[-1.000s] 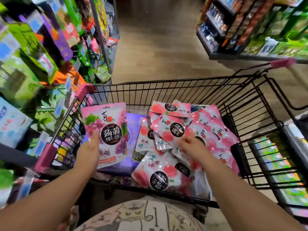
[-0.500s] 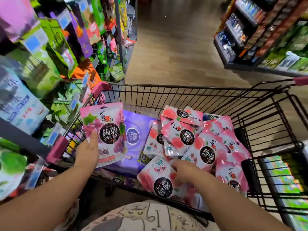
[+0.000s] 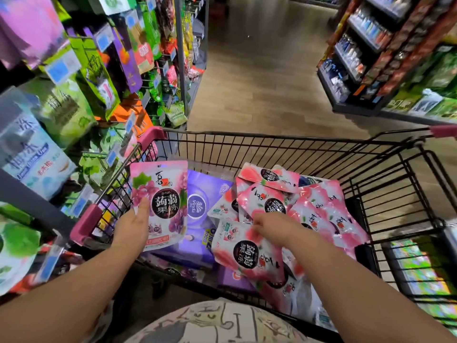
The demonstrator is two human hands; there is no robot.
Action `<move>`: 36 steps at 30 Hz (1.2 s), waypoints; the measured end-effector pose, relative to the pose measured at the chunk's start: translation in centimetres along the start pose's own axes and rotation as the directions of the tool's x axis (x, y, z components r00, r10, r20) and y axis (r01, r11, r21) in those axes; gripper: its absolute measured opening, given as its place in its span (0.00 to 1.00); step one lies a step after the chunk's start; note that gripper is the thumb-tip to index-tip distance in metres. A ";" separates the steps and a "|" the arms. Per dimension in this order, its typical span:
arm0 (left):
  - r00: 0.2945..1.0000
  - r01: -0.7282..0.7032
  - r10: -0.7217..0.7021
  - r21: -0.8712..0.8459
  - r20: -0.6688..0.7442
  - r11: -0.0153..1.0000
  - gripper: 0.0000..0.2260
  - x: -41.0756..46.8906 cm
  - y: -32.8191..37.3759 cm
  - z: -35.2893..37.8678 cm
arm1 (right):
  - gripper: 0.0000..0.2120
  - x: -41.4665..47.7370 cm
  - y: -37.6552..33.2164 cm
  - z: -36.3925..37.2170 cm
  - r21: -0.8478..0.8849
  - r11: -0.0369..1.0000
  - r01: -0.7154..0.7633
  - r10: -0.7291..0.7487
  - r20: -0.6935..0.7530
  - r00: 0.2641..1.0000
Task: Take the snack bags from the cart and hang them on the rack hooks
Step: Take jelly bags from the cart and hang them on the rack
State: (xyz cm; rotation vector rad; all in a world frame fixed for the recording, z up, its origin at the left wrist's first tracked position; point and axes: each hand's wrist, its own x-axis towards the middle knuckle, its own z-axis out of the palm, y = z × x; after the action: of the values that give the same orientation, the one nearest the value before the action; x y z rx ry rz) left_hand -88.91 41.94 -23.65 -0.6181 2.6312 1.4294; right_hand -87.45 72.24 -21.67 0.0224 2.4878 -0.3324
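Note:
My left hand [image 3: 132,227] holds a pink grape jelly bag [image 3: 160,201] upright over the left side of the black wire cart [image 3: 272,147], thumb across its front. My right hand [image 3: 273,227] reaches into a heap of several pink peach jelly bags [image 3: 319,214] and grips the top edge of one peach bag [image 3: 247,253] at the near side of the cart. The rack [image 3: 81,78] with hooks and hanging snack bags stands to the left.
A purple tissue pack [image 3: 200,201] lies in the cart under the bags. The cart's pink corner guards [image 3: 85,224] sit close to the left rack. Another shelf unit [image 3: 385,58] stands at the right across a wooden-floor aisle [image 3: 259,78].
My right hand has drawn back from the middle of the heap to the near peach bag and taken hold of it. The left hand still holds the grape bag.

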 end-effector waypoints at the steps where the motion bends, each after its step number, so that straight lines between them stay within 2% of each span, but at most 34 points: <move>1: 1.000 -0.007 0.007 0.001 0.000 1.000 0.27 0.0 0.0 0.0 | 0.04 -0.1 0.0 0.0 0.046 0.999 -0.008 0.008 0.014 1.000; 3: 1.000 -0.009 0.009 0.006 0.000 1.000 0.26 0.0 0.0 0.0 | 0.17 -0.4 0.0 -0.4 0.130 0.991 -0.045 0.032 0.099 0.995; 5: 1.000 0.000 0.000 0.009 0.005 1.000 0.27 0.2 -0.2 0.1 | 0.33 -1.0 -0.1 -1.4 0.063 0.993 -0.100 0.083 0.226 0.971; 7: 1.000 0.005 -0.005 0.013 0.005 1.000 0.28 0.3 -0.4 0.1 | 0.37 -1.6 -0.1 -2.6 -0.040 0.994 -0.104 0.111 0.281 0.953; 11: 1.000 0.013 -0.013 0.018 0.008 1.000 0.29 0.5 -0.5 0.2 | 0.28 -2.6 -0.3 -5.3 -0.126 0.987 -0.102 0.124 0.185 0.975; 13: 1.000 0.015 -0.015 0.018 0.008 1.000 0.29 0.5 -0.4 0.1 | 0.22 -3.2 -0.3 -6.6 -0.074 0.992 -0.100 0.107 0.096 0.990; 15: 1.000 0.014 -0.014 0.013 0.009 1.000 0.29 0.5 -0.3 0.1 | 0.22 -3.9 -0.5 -7.9 -0.038 0.995 -0.088 0.089 0.020 0.996; 19: 1.000 0.018 -0.018 0.007 0.003 1.000 0.26 0.2 -0.1 0.2 | 0.14 -4.8 -1.5 -9.8 -0.154 0.986 -0.061 0.052 -0.061 0.997; 24: 1.000 -0.001 0.001 -0.017 0.001 1.000 0.23 -0.2 0.3 0.1 | 0.20 -4.5 -3.2 -11.1 -0.356 0.929 -0.097 0.072 -0.083 0.994; 26: 1.000 -0.016 0.016 -0.025 -0.002 1.000 0.23 -0.4 0.5 0.0 | 0.18 -3.4 -3.4 -11.3 -0.384 0.915 -0.123 0.074 -0.139 0.988; 30: 1.000 -0.015 0.015 -0.042 -0.004 0.999 0.24 -0.1 0.3 0.0 | 0.10 -0.4 -3.8 -10.5 -0.307 0.939 -0.154 0.035 -0.360 0.932; 33: 1.000 0.011 -0.013 -0.094 -0.026 0.996 0.27 0.2 -0.3 0.0 | 0.09 2.0 -3.4 -8.8 -0.194 0.966 -0.174 0.051 -0.514 0.856; 36: 0.996 0.028 -0.040 -0.149 -0.083 0.988 0.25 0.1 -0.4 -0.1 | 0.08 3.8 -2.7 -7.0 -0.142 0.977 -0.161 0.041 -0.611 0.790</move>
State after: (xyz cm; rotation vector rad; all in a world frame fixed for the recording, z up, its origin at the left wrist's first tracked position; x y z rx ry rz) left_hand -88.83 41.63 -23.91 -0.7518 2.5804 1.6345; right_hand -94.84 71.14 -17.80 0.2186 3.1355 -0.0347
